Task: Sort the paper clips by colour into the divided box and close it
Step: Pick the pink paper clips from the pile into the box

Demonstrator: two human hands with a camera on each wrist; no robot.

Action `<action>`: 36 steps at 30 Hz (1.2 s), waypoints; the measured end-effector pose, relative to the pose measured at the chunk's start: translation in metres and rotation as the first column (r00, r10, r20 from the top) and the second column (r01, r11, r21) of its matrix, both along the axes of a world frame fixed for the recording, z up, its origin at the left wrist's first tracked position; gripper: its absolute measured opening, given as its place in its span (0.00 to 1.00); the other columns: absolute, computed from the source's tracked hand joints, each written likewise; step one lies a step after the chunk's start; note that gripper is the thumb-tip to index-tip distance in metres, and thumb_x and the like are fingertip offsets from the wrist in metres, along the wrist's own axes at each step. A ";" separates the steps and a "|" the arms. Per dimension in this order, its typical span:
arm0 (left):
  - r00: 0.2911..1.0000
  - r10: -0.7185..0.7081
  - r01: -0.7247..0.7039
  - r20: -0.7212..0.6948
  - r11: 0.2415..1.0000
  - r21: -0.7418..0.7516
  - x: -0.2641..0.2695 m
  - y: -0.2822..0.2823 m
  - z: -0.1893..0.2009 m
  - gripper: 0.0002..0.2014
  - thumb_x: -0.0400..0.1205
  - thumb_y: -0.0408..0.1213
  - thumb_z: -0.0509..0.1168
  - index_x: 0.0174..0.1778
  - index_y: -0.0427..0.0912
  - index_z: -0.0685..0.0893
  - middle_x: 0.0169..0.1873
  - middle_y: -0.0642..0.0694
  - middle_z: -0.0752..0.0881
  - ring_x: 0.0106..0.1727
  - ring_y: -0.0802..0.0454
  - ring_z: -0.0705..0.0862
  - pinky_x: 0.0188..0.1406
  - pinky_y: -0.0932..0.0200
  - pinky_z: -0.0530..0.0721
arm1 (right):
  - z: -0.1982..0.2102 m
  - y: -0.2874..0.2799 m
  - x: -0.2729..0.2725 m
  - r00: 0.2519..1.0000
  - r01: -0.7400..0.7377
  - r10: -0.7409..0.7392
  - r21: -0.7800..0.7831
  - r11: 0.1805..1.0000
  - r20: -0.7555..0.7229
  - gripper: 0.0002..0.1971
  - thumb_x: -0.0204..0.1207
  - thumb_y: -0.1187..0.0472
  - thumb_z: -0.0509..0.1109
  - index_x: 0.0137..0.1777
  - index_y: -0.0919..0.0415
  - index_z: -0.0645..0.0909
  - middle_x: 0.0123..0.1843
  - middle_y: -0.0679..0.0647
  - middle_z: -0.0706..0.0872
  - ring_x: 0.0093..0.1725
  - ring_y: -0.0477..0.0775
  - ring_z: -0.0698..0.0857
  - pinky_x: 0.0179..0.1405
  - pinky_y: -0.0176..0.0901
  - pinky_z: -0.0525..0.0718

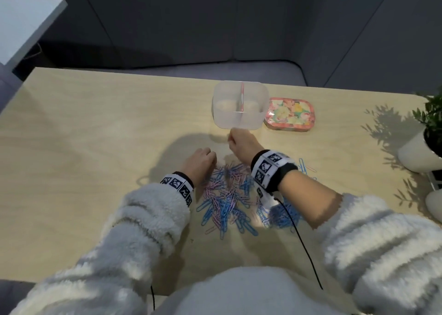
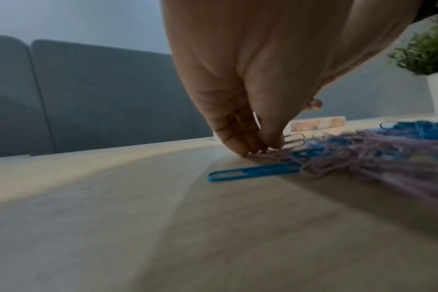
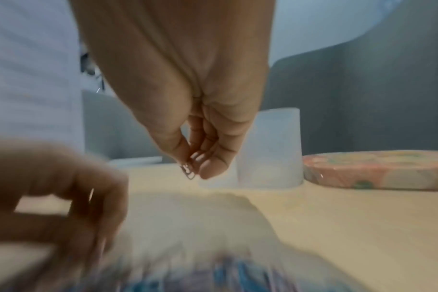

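Broadly, a pale wooden bench (image 1: 95, 128) fills the view, seen from above. Near its front lies a loose heap of blue and pink paper clips (image 1: 227, 200). Beyond the heap stands a translucent square plastic box (image 1: 240, 105), open, with an upright divider splitting it into two compartments. Touching its right side lies a flat floral-patterned lid (image 1: 290, 114). A green plant in a white pot (image 1: 417, 152) sits at the right edge. The left hand (image 1: 200, 162) is at the heap's far left corner, fingertips pinching pink clips against the bench. The right hand (image 1: 241, 142), raised just before the box, pinches a small pale clip (image 3: 189, 173).
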State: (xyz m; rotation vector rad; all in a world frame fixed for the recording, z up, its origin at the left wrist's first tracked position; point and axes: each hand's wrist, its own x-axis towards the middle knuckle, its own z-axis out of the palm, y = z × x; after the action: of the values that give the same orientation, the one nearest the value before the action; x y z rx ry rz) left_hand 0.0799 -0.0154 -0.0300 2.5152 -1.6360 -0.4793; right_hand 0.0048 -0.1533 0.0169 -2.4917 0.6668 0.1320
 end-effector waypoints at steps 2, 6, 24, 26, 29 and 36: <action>0.996 0.058 -0.061 -0.066 0.997 -0.040 0.001 0.000 0.001 0.07 0.82 0.30 0.56 0.51 0.35 0.78 0.52 0.39 0.80 0.53 0.42 0.77 0.52 0.53 0.74 | 0.020 -0.012 0.011 0.986 0.040 -0.045 0.035 0.999 0.158 0.08 0.81 0.67 0.56 0.40 0.65 0.72 0.40 0.64 0.80 0.42 0.63 0.79 0.43 0.56 0.78; 0.988 0.105 -0.115 -0.112 0.990 -0.083 0.007 0.002 0.012 0.06 0.83 0.30 0.56 0.50 0.35 0.78 0.50 0.39 0.82 0.51 0.43 0.77 0.50 0.56 0.73 | 0.046 -0.037 0.044 0.937 0.128 -0.139 0.056 0.990 0.321 0.09 0.78 0.68 0.57 0.44 0.71 0.78 0.44 0.63 0.85 0.47 0.63 0.81 0.49 0.50 0.78; 0.956 0.239 -0.287 -0.172 0.884 -0.370 0.048 -0.082 0.059 0.15 0.83 0.31 0.55 0.60 0.37 0.84 0.57 0.38 0.87 0.59 0.36 0.79 0.60 0.49 0.76 | -0.011 -0.008 -0.039 0.991 0.044 -0.065 0.176 0.983 0.117 0.09 0.75 0.67 0.66 0.50 0.65 0.86 0.50 0.60 0.89 0.50 0.56 0.84 0.56 0.46 0.80; 0.971 0.222 -0.239 -0.091 0.864 -0.444 0.038 -0.070 0.055 0.13 0.82 0.30 0.57 0.56 0.36 0.85 0.55 0.38 0.87 0.55 0.37 0.80 0.57 0.48 0.77 | -0.021 0.002 -0.050 0.998 -0.061 0.055 0.139 0.988 0.043 0.11 0.74 0.69 0.65 0.54 0.64 0.86 0.55 0.60 0.87 0.56 0.59 0.83 0.59 0.46 0.78; 0.980 0.199 -0.186 -0.018 0.880 -0.437 0.017 -0.041 0.045 0.08 0.81 0.34 0.61 0.49 0.41 0.86 0.48 0.43 0.86 0.50 0.44 0.81 0.53 0.50 0.78 | -0.027 0.012 -0.066 0.973 -0.223 0.226 0.070 0.972 -0.045 0.14 0.76 0.67 0.63 0.58 0.61 0.84 0.57 0.60 0.82 0.60 0.60 0.78 0.61 0.50 0.76; 0.967 0.255 -0.256 -0.026 0.961 -0.104 -0.028 0.007 0.006 0.12 0.79 0.50 0.62 0.49 0.46 0.82 0.47 0.47 0.83 0.53 0.46 0.78 0.53 0.52 0.72 | -0.026 0.007 -0.085 0.991 -0.130 0.129 0.032 0.991 0.034 0.10 0.77 0.65 0.63 0.52 0.63 0.86 0.53 0.58 0.85 0.56 0.59 0.82 0.56 0.51 0.79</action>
State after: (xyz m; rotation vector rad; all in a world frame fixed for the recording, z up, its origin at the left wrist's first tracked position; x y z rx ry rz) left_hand 0.0520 -0.0082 -0.0241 2.5859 -1.2687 -0.3682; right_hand -0.0804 -0.1459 -0.0091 -2.4985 0.4859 0.1504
